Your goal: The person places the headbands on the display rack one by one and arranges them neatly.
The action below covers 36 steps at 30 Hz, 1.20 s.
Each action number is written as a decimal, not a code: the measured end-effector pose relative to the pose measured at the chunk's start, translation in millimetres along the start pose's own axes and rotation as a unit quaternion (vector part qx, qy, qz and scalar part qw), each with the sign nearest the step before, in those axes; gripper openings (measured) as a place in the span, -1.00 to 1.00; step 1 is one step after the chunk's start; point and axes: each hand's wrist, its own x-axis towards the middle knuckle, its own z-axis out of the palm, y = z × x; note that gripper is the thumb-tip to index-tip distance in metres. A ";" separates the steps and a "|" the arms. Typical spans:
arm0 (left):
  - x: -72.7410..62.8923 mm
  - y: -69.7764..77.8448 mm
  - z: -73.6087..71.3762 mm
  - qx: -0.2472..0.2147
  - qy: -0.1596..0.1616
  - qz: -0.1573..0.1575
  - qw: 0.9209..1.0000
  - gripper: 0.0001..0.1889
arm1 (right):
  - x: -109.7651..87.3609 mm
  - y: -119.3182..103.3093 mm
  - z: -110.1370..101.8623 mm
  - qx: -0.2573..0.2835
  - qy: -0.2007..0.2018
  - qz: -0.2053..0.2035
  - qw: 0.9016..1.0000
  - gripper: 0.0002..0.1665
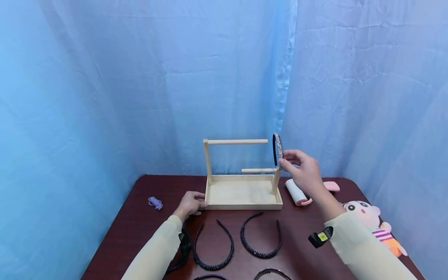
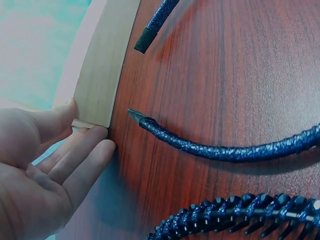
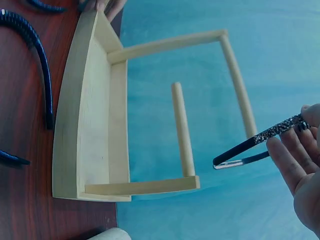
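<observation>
A wooden stand [image 1: 245, 207] has a shallow tray base, a post at each end and two horizontal rods at different heights. My left hand [image 1: 192, 203] grips its front left corner, with the thumb on one side and the fingers [image 2: 90, 170] on the other. My right hand [image 1: 303, 170] pinches a sparkly headband [image 1: 279, 146] between thumb and fingers. The headband stands upright just beyond the free right end of the upper rod [image 1: 238, 142], above the short post. In the right wrist view its dark tips point toward the lower rod [image 3: 183, 130].
Several dark headbands, including two beaded ones [image 1: 213, 267] [image 1: 260, 254], lie in front of the stand. A purple cord bundle [image 1: 155, 203] lies left. On the right are a white lint roller [image 1: 296, 192] with a pink handle and a plush doll [image 1: 365, 216]. Blue curtains hang behind.
</observation>
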 end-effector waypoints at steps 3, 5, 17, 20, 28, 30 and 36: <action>0.3 -0.2 1.9 -0.001 0.000 0.000 1.000 -0.54 | 11.8 7.3 6.4 -0.010 -0.005 0.006 1.000 -0.59; 0.5 -0.5 2.8 0.000 0.000 0.002 1.000 -0.54 | 19.3 11.5 12.0 -0.002 -0.010 0.014 1.000 -0.57; 3.4 1.3 -1.6 0.001 0.008 -0.006 1.000 -0.54 | 53.7 6.6 77.6 0.112 -0.065 0.053 0.990 -0.61; 5.3 1.1 -2.3 0.005 0.011 -0.005 1.000 -0.55 | 59.5 -3.0 96.1 0.120 -0.081 0.061 0.988 -0.63; 8.6 1.2 -1.1 0.005 0.017 -0.002 1.000 -0.55 | 70.5 -24.7 139.8 0.132 -0.112 0.075 0.982 -0.68; 7.9 -0.2 -1.4 0.005 0.016 0.000 1.000 -0.55 | 71.1 -29.3 149.0 0.145 -0.113 0.078 0.980 -0.68; 4.3 -0.2 0.8 0.004 0.011 0.002 1.000 -0.55 | 71.3 -38.2 169.1 0.158 -0.114 0.079 0.978 -0.68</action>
